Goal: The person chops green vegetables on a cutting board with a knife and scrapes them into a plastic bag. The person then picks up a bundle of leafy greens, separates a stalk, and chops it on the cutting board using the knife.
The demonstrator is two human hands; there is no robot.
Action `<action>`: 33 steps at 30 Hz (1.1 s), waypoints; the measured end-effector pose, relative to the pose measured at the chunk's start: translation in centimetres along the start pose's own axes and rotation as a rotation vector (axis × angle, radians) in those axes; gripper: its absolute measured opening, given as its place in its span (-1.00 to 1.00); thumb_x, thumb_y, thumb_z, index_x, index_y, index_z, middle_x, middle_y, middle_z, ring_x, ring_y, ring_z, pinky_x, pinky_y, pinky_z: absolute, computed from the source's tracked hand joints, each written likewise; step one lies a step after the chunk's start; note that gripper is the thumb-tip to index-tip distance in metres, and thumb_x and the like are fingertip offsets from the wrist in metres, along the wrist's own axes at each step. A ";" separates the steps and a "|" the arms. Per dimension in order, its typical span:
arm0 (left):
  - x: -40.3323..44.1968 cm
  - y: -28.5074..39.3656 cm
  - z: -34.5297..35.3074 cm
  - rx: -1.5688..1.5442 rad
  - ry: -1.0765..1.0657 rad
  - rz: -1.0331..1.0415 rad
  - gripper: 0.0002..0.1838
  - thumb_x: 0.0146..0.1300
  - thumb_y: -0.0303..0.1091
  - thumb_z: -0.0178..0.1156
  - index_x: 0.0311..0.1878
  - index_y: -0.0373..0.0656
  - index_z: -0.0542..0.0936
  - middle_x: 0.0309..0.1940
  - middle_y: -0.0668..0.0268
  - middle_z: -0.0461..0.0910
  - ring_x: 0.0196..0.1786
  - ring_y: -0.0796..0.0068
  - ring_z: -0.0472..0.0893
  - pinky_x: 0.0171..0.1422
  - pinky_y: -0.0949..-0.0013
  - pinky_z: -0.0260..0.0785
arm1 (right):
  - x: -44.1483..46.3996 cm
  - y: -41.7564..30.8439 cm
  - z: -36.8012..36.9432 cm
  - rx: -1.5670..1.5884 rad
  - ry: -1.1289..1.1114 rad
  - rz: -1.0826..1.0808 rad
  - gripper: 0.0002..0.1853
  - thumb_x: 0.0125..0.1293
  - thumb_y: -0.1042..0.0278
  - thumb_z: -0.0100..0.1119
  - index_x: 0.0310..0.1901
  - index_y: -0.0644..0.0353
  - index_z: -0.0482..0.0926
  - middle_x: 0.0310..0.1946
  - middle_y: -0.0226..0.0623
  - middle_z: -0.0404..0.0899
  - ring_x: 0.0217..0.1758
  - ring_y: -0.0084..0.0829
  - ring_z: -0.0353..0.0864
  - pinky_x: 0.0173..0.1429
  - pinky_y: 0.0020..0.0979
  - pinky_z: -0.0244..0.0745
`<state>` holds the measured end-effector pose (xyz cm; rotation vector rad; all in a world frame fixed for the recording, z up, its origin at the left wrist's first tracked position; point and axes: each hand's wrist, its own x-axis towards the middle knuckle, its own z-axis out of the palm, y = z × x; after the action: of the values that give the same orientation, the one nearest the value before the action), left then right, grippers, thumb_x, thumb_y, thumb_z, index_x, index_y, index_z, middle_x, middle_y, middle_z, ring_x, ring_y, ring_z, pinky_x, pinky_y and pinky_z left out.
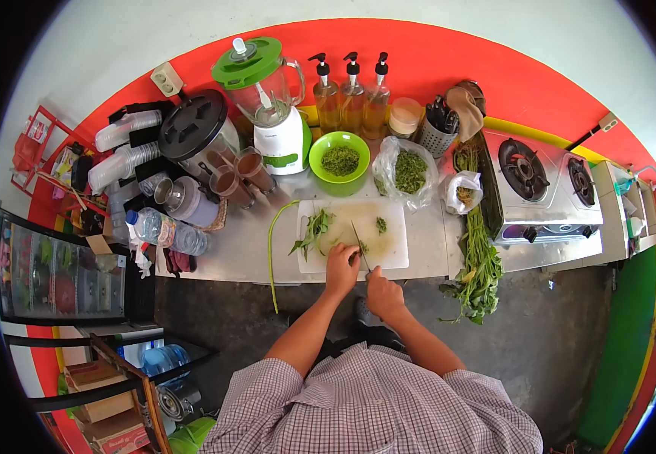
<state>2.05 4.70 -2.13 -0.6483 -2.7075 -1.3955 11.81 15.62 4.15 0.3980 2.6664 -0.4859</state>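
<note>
My right hand (383, 295) is wrapped around the handle of a knife (359, 240), whose blade points away from me over a white cutting board (396, 236). Beside the blade, my left hand (342, 265) is closed with curled fingers on leafy greens, mostly hidden under them. Small chopped green bits (364, 248) lie by the blade. On the board's left side rests a sprig of leaves (315, 228), and a little chopped heap (381, 225) sits to the right. A long green stem (272, 257) hangs over the counter edge at left.
Behind the board stand a green bowl (338, 181) of chopped greens, a plastic bag (409, 175) of greens and a blender (276, 140). Uncut leafy stems (481, 265) overhang the counter at right, near a gas stove (543, 204). A water bottle (169, 232) lies at left.
</note>
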 end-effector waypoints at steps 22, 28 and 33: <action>0.0 -0.2 -0.3 0.019 -0.048 0.026 -0.85 0.26 -0.50 0.26 -0.12 -0.26 0.64 -0.26 0.13 0.54 -0.10 0.04 0.51 0.04 0.06 0.39 | -1.5 -0.7 0.6 0.054 -0.064 0.006 -0.36 0.25 0.35 0.24 0.26 0.58 0.27 -0.22 0.17 0.73 -0.13 0.09 0.80 -0.07 -0.05 0.73; -0.1 0.2 -0.2 -0.036 -0.018 0.015 -0.90 0.26 -0.54 0.26 -0.16 -0.25 0.62 -0.31 0.15 0.54 -0.13 0.05 0.51 0.00 0.06 0.38 | 0.1 0.1 -0.9 0.088 -0.074 -0.026 -0.39 0.28 0.33 0.23 0.23 0.56 0.26 -0.23 0.20 0.73 -0.12 0.11 0.80 -0.06 -0.01 0.71; -0.2 -0.2 -0.1 -0.129 0.009 -0.023 -0.92 0.26 -0.54 0.26 -0.18 -0.25 0.61 -0.31 0.14 0.54 -0.16 0.04 0.52 -0.03 0.05 0.38 | -1.3 -0.6 0.2 0.070 -0.039 -0.015 -0.42 0.31 0.35 0.18 0.23 0.55 0.25 -0.26 0.19 0.73 -0.14 0.12 0.80 -0.06 -0.01 0.71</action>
<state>2.18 4.42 -2.23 -0.6188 -2.6430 -1.5857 12.80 14.70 4.70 0.3847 2.6226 -0.5867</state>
